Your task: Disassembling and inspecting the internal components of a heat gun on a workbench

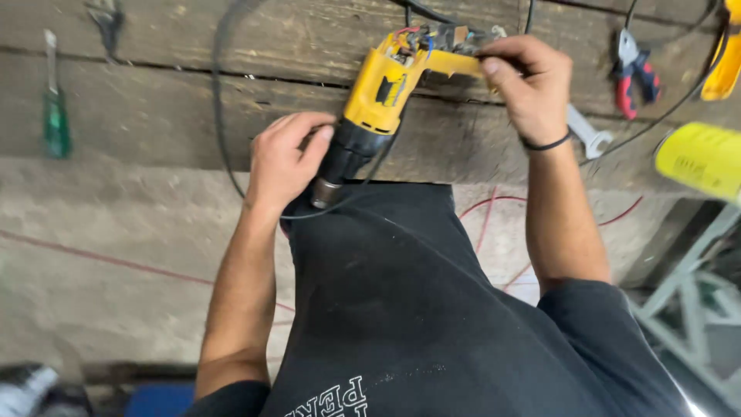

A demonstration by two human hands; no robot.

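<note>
A yellow and black power drill (380, 86) lies at the edge of a worn wooden bench (154, 108), its handle casing opened so that coloured wires show. My left hand (282, 158) grips the drill's black front end near the chuck (324, 193). My right hand (521, 81) holds the open handle end, fingers pinched at the wires. A black band sits on my right wrist. A black cable (224, 139) loops from the drill across the bench.
A green-handled screwdriver (54, 116) lies at the far left. Red-handled pliers (634, 73) and a silver spanner (587, 133) lie to the right. A yellow part (702, 158) is at the right edge. Red wires trail on the concrete floor (116, 255) below.
</note>
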